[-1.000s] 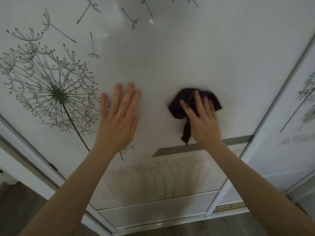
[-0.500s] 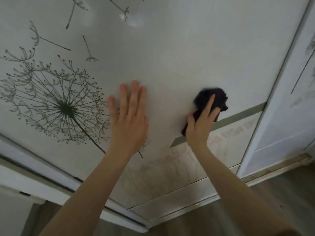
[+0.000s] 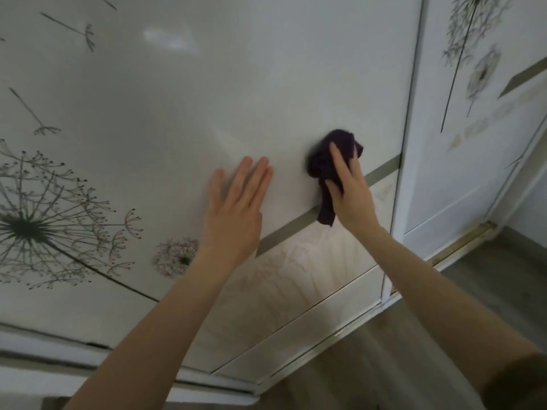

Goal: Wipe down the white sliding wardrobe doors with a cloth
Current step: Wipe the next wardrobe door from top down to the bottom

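— So where's the cloth [image 3: 325,164] just now?
— Bunched up dark purple under the right hand [image 3: 349,190], pressed flat against the white wardrobe door [image 3: 236,84]. A loose tail of it hangs down past the heel of the palm and crosses the grey-green stripe [image 3: 381,173] that runs slantwise over the panel

— And the hand itself, is it gripping?
— It's spread over the wad, fingers [image 3: 337,155] laid across the top and the thumb tucked against the hanging bit, so it's holding the cloth to the door rather than balled into a fist

— What about the other one?
— The left hand [image 3: 233,214] lies flat on the same door just beside it, palm down, fingers together and stretched out, holding nothing. The two hands are near each other but not touching

— What's around them on the door?
— A big dandelion print [image 3: 26,226] off to the left, a small one [image 3: 177,257] just by the left wrist, and a few drifting seeds higher up. Below the stripe the panel shows a faint brownish pattern

— And further out?
— To the right, past a white frame strip [image 3: 411,128], stands a second door [image 3: 473,143] with its own dandelion stems, a bit blurred. Along the bottom you can see the track [image 3: 461,242] and grey wood-look floor [image 3: 503,291]. Both forearms are bare
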